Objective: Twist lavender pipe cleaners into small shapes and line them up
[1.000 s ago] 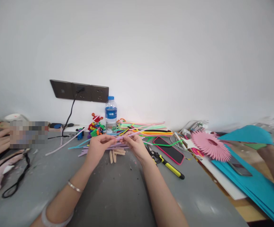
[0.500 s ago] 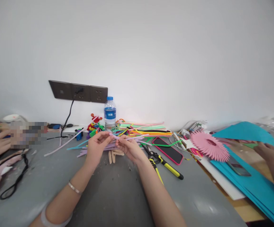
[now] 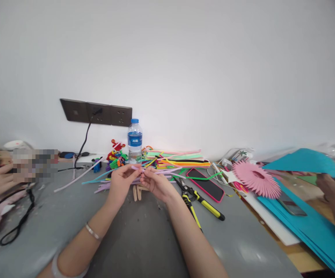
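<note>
Close together over the middle of the table [image 3: 132, 239], my two hands pinch a light purple pipe cleaner [image 3: 135, 168]. My left hand [image 3: 122, 180] grips it between thumb and forefinger. The fingertips of my right hand [image 3: 157, 184] are closed on it too, nearly touching the left ones. Behind and under the hands lie more purple pipe cleaners [image 3: 102, 187], partly hidden. Just below the fingers is a beige bent pipe-cleaner piece [image 3: 137, 193]. Yellow-handled pliers [image 3: 203, 202] rest to the right of my right hand.
A water bottle [image 3: 134, 143] stands behind the hands, beside colourful pipe-cleaner figures [image 3: 117, 154] and a bundle of pipe cleaners [image 3: 181, 163]. To the right are a phone [image 3: 206, 185], a pink pleated paper ring [image 3: 256, 179] and blue sheets [image 3: 309, 235]. Other people's hands work at both sides.
My hands have drawn slightly closer together, fingertips nearly meeting on the purple pipe cleaner. At the right, another person's hand and the blue sheet have shifted slightly.
</note>
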Demonstrator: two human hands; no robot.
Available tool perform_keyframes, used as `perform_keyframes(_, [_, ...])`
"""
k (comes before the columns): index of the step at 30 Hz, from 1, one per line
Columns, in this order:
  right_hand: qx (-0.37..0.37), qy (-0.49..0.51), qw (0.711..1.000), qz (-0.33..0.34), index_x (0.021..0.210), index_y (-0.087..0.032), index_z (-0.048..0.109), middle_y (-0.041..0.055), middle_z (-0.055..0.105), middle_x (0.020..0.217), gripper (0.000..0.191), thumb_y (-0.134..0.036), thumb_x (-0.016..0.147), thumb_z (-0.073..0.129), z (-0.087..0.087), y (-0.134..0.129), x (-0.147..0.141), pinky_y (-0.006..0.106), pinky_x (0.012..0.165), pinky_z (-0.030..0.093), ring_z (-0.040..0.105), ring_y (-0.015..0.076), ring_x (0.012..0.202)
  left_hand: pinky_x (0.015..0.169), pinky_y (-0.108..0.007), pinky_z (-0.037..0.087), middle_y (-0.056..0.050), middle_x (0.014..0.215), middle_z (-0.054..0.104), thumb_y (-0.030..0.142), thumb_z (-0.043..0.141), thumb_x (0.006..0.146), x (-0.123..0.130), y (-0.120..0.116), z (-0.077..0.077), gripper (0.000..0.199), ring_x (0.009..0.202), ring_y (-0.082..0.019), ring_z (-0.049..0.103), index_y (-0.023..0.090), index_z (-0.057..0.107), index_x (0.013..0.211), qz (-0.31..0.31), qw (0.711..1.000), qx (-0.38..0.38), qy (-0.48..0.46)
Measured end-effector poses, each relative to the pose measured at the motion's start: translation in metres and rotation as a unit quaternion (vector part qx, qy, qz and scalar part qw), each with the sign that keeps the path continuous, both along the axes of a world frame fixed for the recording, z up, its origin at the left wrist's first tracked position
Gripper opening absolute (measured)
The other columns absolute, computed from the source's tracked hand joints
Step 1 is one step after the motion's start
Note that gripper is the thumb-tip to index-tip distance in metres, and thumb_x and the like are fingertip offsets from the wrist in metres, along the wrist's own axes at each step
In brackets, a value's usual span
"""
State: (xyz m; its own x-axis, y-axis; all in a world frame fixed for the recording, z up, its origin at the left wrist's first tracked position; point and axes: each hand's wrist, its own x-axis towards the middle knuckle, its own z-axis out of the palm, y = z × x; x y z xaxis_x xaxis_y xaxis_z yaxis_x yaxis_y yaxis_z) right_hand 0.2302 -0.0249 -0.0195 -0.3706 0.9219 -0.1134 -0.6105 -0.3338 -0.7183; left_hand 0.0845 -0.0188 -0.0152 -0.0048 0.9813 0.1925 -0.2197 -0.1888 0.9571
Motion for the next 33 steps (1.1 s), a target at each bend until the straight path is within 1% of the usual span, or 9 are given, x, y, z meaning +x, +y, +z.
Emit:
perform_keyframes(4, [-0.008,-0.010,1.000,0.029,0.072,-0.015,0.062,-0.0025,0.068,0.067,0.023,-0.022,0.065,0.083,0.000,0.001,0.002,0.016,0.063,0.052,0.063,0.0059,0.062,0.072,-0.030,0.057,-0.004,0.080,0.076,0.031,0.080,0.065,-0.002,-0.003,0.003,0.021,0.074,-0.020,0.069,0.017,0.077,0.080,0.003,0.999,0.043,0.027])
perform_keyframes(7, [-0.014,-0.019,0.999,0.031,0.074,-0.014,0.063,-0.0024,0.067,0.067,0.023,-0.023,0.065,0.082,0.000,0.001,0.003,0.015,0.063,0.051,0.062,0.0056,0.061,0.071,-0.031,0.058,-0.005,0.078,0.075,0.031,0.081,0.065,-0.004,-0.003,0.003,0.022,0.073,-0.021,0.070,0.017,0.077,0.081,0.006,0.998,0.053,0.037])
perform_keyframes(9, [-0.009,-0.020,0.999,0.028,0.073,-0.014,0.064,-0.0018,0.067,0.067,0.022,-0.023,0.065,0.082,0.000,0.001,0.002,0.016,0.064,0.051,0.062,0.0057,0.061,0.072,-0.031,0.058,-0.006,0.081,0.076,0.030,0.081,0.064,-0.004,-0.003,0.002,0.022,0.075,-0.021,0.070,0.017,0.077,0.082,0.006,0.999,0.045,0.029])
perform_keyframes(14, [0.009,0.006,1.000,0.000,0.069,-0.013,0.063,-0.0012,0.066,0.066,0.020,-0.023,0.068,0.081,-0.002,0.001,-0.004,0.015,0.063,0.051,0.061,0.0057,0.061,0.076,-0.029,0.056,-0.006,0.090,0.076,0.031,0.081,0.066,0.002,-0.002,-0.005,0.032,0.083,-0.020,0.070,0.019,0.075,0.095,-0.012,1.000,-0.004,-0.022])
perform_keyframes(18, [-0.024,0.063,0.998,-0.007,0.074,-0.013,0.064,-0.0019,0.065,0.067,0.023,-0.023,0.066,0.083,-0.002,0.001,-0.008,0.014,0.061,0.050,0.061,0.0054,0.061,0.081,-0.029,0.053,-0.006,0.089,0.074,0.035,0.078,0.069,0.007,-0.001,-0.009,0.023,0.086,-0.019,0.067,0.018,0.076,0.085,-0.031,0.999,-0.017,-0.027])
perform_keyframes(23, [-0.058,0.103,0.991,0.067,0.078,-0.015,0.062,-0.0059,0.056,0.061,0.020,-0.022,0.069,0.079,0.000,-0.001,-0.006,0.015,0.049,0.043,0.050,0.0046,0.051,0.077,-0.029,0.052,-0.005,0.081,0.072,0.034,0.079,0.067,0.004,0.002,-0.007,0.018,0.081,-0.019,0.065,0.018,0.076,0.076,-0.065,0.997,-0.010,-0.030])
perform_keyframes(27, [-0.054,0.109,0.987,0.106,0.080,-0.015,0.062,-0.0073,0.050,0.058,0.021,-0.023,0.070,0.079,0.001,-0.003,-0.007,0.015,0.048,0.039,0.043,0.0036,0.048,0.076,-0.027,0.051,-0.004,0.080,0.072,0.031,0.080,0.066,0.000,0.003,-0.007,0.017,0.080,-0.017,0.064,0.018,0.076,0.076,-0.066,0.998,-0.001,-0.014])
perform_keyframes(29, [-0.035,0.091,0.991,0.089,0.082,-0.015,0.062,-0.0071,0.050,0.059,0.024,-0.026,0.070,0.080,0.001,-0.003,-0.007,0.015,0.048,0.038,0.044,0.0036,0.048,0.073,-0.026,0.050,-0.003,0.075,0.071,0.032,0.080,0.067,-0.001,0.004,-0.007,0.017,0.075,-0.016,0.064,0.018,0.075,0.075,-0.057,0.998,-0.009,-0.023])
perform_keyframes(33, [0.025,0.027,0.999,0.008,0.071,-0.015,0.058,-0.0048,0.056,0.062,0.028,-0.031,0.069,0.081,0.002,-0.003,-0.008,0.015,0.051,0.042,0.050,0.0046,0.051,0.069,-0.023,0.050,-0.001,0.070,0.071,0.034,0.083,0.062,0.001,0.004,-0.004,0.021,0.070,-0.013,0.062,0.016,0.072,0.067,-0.042,0.994,-0.038,-0.091])
